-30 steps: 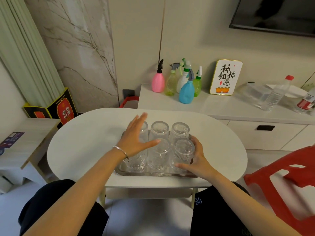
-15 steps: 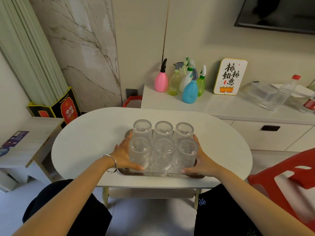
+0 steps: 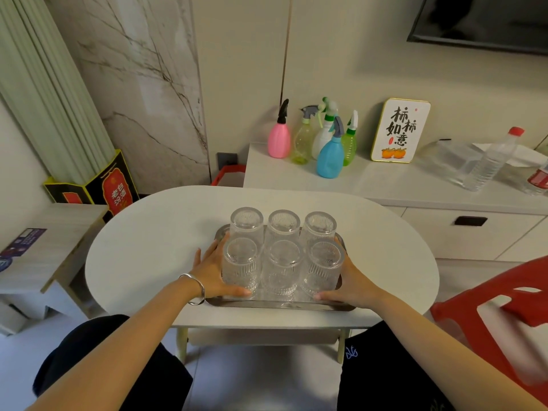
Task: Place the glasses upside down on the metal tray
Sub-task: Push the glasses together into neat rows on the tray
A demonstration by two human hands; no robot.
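Several clear ribbed glasses (image 3: 281, 265) stand upside down on the metal tray (image 3: 281, 304), in two rows of three. The tray lies on the near half of the white oval table (image 3: 148, 250). My left hand (image 3: 212, 271) clasps the tray's left side, thumb on the near rim, beside the near-left glass (image 3: 240, 265). On the tray's right side is my right hand (image 3: 353, 284), its thumb also on the near rim, next to the near-right glass (image 3: 323, 268). My fingers behind the glasses are partly hidden.
Behind the table is a white counter (image 3: 385, 185) with several spray bottles (image 3: 329, 155), a sign (image 3: 398, 130) and a plastic water bottle (image 3: 489, 161). A red plastic stool (image 3: 504, 310) stands at the right. A low side table (image 3: 44, 256) sits at the left.
My left hand came down from above the glasses to the tray's left side. My right hand slid from the near-right glass to the tray's right edge. The glasses kept their places.
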